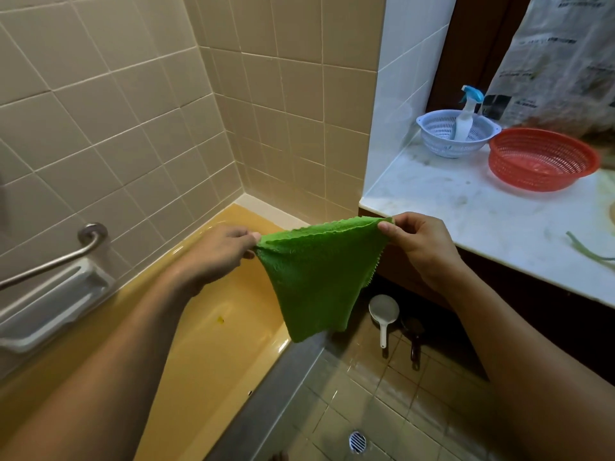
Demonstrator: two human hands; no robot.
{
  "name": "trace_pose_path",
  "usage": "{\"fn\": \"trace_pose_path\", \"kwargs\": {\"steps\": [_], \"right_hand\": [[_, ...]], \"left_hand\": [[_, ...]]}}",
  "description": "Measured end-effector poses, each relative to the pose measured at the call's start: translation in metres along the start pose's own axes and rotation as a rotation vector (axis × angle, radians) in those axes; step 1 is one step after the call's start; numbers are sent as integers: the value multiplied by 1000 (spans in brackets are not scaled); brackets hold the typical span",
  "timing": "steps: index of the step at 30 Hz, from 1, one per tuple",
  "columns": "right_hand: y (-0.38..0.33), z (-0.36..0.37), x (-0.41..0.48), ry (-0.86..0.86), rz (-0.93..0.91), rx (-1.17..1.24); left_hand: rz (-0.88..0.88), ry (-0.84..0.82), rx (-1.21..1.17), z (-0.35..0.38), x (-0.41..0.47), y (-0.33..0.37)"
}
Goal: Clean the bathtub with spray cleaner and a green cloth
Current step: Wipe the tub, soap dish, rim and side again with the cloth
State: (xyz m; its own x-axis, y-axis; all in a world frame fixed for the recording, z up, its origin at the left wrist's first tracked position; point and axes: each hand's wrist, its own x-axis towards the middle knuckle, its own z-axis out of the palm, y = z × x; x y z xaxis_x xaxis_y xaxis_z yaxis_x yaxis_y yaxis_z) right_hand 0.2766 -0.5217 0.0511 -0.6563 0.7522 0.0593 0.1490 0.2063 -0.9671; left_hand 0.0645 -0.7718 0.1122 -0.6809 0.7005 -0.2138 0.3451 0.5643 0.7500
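You held the green cloth [316,281] stretched between both hands, above the near rim of the yellow bathtub [213,344]. Your left hand [216,252] pinched one top corner and your right hand [422,247] pinched the other, so the rest hung down in a loose fold. It looked light, soft and limp, with a fluffy pile and a scalloped edge. A cloth like that will likely drape over whatever it meets and has no stiffness of its own. Bunching or folding it into the palm should give a firmer pad for wiping than a corner grip. If it was wet, I could not tell. The spray bottle [467,114], with its blue trigger head, stood upright in the white basket [439,141] on the marble counter [466,207], well away from both hands. Its smooth plastic could be slick, so the neck under the trigger seems the safest hold. Counted: one cloth, one spray bottle, one tub, and two baskets, the white one and a red basket [539,161] beside it.
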Motion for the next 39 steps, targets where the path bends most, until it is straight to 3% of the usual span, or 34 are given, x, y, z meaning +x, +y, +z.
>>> {"fn": "trace_pose_path", "kwargs": {"steps": [4, 9, 11, 15, 19, 21, 25, 32, 34, 37, 39], "right_hand": [[-3, 6, 1, -75, -1, 91], [-9, 20, 3, -52, 45, 130], [-12, 24, 3, -39, 88, 183], [-13, 28, 2, -17, 254, 238], [-14, 19, -1, -172, 493, 312], [-11, 13, -3, -223, 475, 327], [1, 8, -10, -152, 348, 301], [15, 11, -21, -84, 397, 290], [14, 10, -21, -66, 347, 155], [3, 10, -18, -74, 160, -412], [-12, 18, -19, -90, 22, -655]], "left_hand": [[-96, 103, -545, 31, 6, -15], [-128, 222, -657, 53, 3, -15], [-178, 172, -739, 57, 5, -15], [-461, -91, -940, 54, 8, -20], [-463, -95, -927, 57, 3, -27], [-413, -40, -826, 62, 1, -35], [-405, 13, -666, 67, -3, -44], [-370, 69, -741, 78, -14, -50], [-267, 87, -713, 77, -16, -46], [-69, 90, -662, 74, -21, -30], [28, 73, -630, 72, -22, -16]]}}
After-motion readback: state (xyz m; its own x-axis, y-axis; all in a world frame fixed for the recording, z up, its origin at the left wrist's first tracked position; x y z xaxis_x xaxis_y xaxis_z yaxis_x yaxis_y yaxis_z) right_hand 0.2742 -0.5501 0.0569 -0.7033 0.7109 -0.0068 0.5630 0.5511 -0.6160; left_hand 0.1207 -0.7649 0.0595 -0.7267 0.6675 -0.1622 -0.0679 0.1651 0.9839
